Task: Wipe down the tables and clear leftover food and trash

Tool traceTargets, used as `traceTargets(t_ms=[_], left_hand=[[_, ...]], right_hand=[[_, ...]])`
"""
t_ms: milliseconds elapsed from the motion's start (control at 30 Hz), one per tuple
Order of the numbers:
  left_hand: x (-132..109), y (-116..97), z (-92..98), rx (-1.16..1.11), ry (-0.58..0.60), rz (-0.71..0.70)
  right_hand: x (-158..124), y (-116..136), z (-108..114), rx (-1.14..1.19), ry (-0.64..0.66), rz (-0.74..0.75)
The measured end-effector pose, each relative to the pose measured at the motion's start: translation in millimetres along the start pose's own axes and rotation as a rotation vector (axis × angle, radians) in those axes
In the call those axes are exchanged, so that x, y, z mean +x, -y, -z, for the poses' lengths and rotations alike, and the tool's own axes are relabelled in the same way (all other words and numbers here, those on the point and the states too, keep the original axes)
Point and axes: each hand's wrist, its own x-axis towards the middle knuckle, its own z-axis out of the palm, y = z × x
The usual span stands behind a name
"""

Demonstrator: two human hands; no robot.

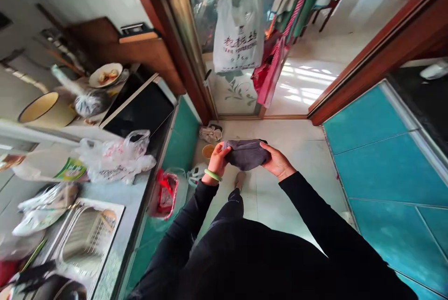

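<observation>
A dark purple-grey folded cloth point(246, 154) is stretched between my two hands, above the floor and in front of my body. My left hand point(217, 160), with a pale green bangle at the wrist, pinches the cloth's left end between thumb and fingers. At the other end, my right hand point(277, 160) grips the cloth with the thumb on top. The fingers underneath are partly hidden by the fabric.
On the left counter lie plastic bags point(115, 155) beside a sink point(87, 230). Below hangs a red-lined bin point(167, 195). A sliding door ahead carries a white bag point(239, 34) and pink cloth point(273, 76). Teal cabinets point(378, 122) stand right.
</observation>
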Motion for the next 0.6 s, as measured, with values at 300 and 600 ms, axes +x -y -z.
traceTargets(t_ms=[300,600], left_hand=[[185,-36,-170.0,0.532,0.404,-0.239],[358,-11,-416.0,0.711,0.624,-0.426]], right_hand=[[65,208,116,-0.202,-0.434,0.474],[100,376,293,-0.581,-0.583,0.662]])
